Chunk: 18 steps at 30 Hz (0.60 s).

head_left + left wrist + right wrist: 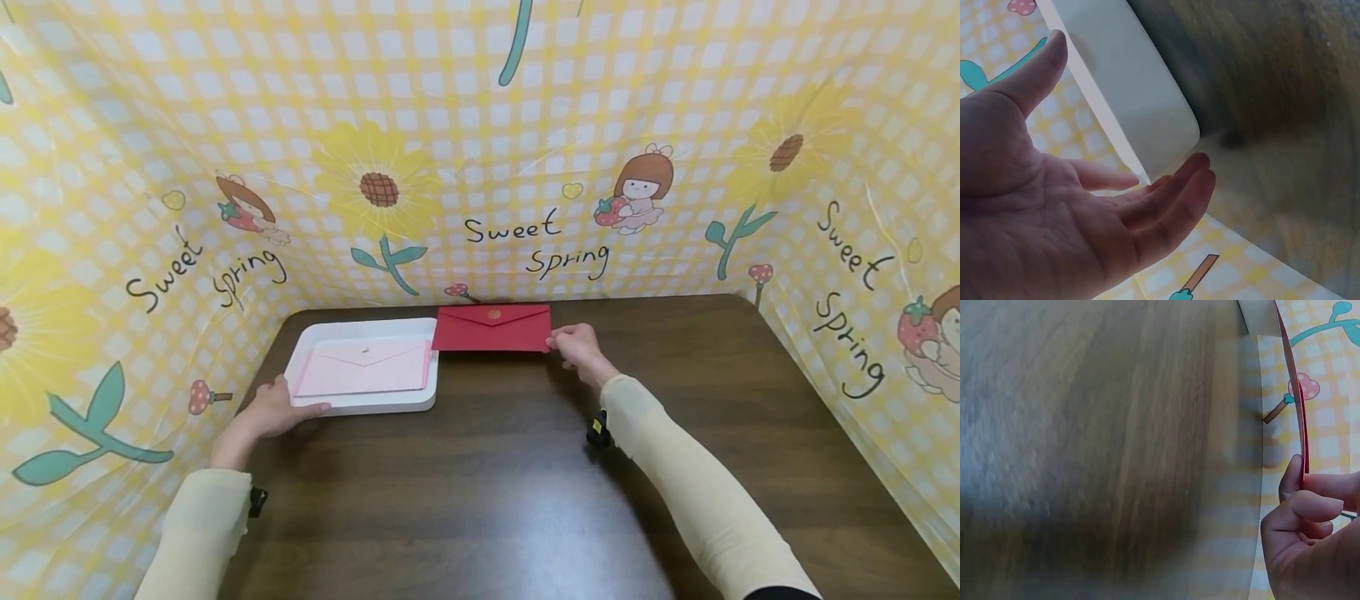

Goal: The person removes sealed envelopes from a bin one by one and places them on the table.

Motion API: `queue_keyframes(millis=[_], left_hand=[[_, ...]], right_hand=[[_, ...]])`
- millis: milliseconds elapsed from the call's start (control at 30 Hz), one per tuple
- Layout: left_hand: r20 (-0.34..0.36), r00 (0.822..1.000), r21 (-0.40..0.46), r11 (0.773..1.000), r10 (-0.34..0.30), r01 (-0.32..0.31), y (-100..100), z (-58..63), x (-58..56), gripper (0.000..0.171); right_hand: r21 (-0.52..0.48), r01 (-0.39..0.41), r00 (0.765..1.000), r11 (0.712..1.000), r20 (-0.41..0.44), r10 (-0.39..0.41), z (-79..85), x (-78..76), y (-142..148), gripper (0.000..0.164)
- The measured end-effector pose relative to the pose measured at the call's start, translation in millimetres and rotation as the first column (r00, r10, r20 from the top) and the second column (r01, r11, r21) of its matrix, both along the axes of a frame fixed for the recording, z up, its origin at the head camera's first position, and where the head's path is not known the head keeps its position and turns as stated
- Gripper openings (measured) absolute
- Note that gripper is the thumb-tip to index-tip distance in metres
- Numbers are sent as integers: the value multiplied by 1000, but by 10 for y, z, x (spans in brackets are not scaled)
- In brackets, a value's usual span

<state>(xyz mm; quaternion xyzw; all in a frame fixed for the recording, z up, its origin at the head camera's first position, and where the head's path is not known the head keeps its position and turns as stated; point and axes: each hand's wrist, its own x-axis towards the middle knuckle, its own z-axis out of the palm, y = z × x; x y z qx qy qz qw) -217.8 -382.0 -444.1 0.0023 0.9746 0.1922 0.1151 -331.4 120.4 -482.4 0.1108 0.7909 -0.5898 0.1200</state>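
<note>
Wooden tabletop (pixel 480 500) nearest me; my left hand (pixel 273 410), fingers relaxed, touches the white tray (pixel 375 329) under a pink envelope (pixel 367 372); my right hand (pixel 579 347) pinches a red envelope (pixel 491 335) by the tray's right edge; checked cloth (pixel 480 117) behind.

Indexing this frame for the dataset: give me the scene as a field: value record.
left hand: touches near left corner of white rectangular tray
tray contents: pale pink paper envelope on top; total unclear
right hand: pinches near right corner of red rectangular paper envelope
red envelope: left end at tray's right rim; contact unclear
surface: dark brown wood-grain table
backdrop: yellow checked sheet, sunflower print
</note>
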Motion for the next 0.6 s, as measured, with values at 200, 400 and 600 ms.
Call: queue_keyframes(millis=[200, 400, 600], left_hand=[[32, 999, -10, 1000, 10, -9, -12, 13, 7, 104], [62, 998, -16, 1000, 19, -19, -17, 33, 2, 105], [69, 997, -13, 1000, 20, -19, -36, 19, -26, 111]], right_hand=[[1, 12, 1000, 1000, 5, -12, 15, -47, 95, 28], [1, 16, 1000, 1000, -1, -16, 7, -79, 201, 28], [1, 3, 1000, 1000, -14, -3, -5, -107, 268, 29]])
